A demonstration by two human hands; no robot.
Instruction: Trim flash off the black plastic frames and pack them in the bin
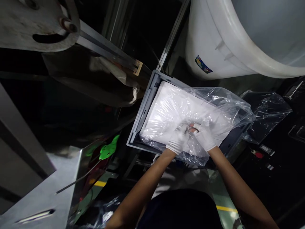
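Both my hands wear white gloves and meet at the middle of a clear plastic bag (219, 100), over a grey crate (142, 115). My left hand (179, 136) is closed on gathered plastic. Close beside it, my right hand (203, 136) also grips the plastic, with bare fingertips showing at the glove's end. Under the plastic lies a flat white mass (164, 106) that fills most of the crate; I cannot tell what it is. The bag's loose end spreads to the right over the crate's rim, and another fold hangs below my hands.
A large white tub (207, 41) stands beyond the crate at the upper right. Metal machine parts (54, 25) jut in from the upper left. On the left are a metal surface (59, 178) and a bright green object (109, 149). More clear plastic (267, 111) lies on the right.
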